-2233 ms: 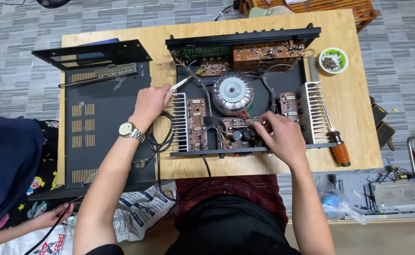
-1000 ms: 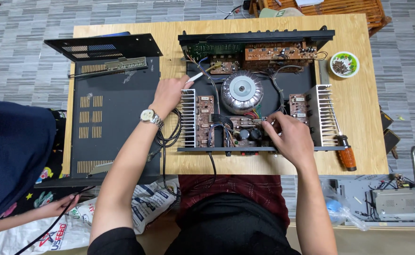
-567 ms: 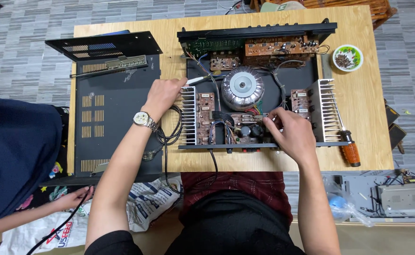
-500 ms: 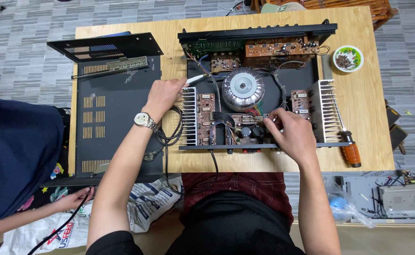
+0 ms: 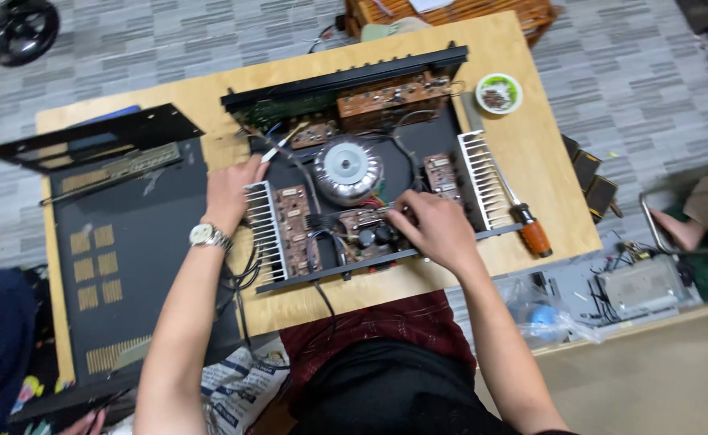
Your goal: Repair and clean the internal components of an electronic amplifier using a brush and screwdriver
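Two hands are inside the opened amplifier chassis (image 5: 354, 173) at the centre of the frame. Our left hand (image 5: 231, 189), watch on the wrist, grips the chassis's left edge beside the left heat sink (image 5: 265, 229), fingers curled over it. Our right hand (image 5: 434, 229) rests on the front circuit board (image 5: 362, 234), fingertips bent down among the components; whether they pinch anything we cannot tell. We judge this a mid-disassembly step: steadying the chassis while working a part loose calls for fine, careful fingers.
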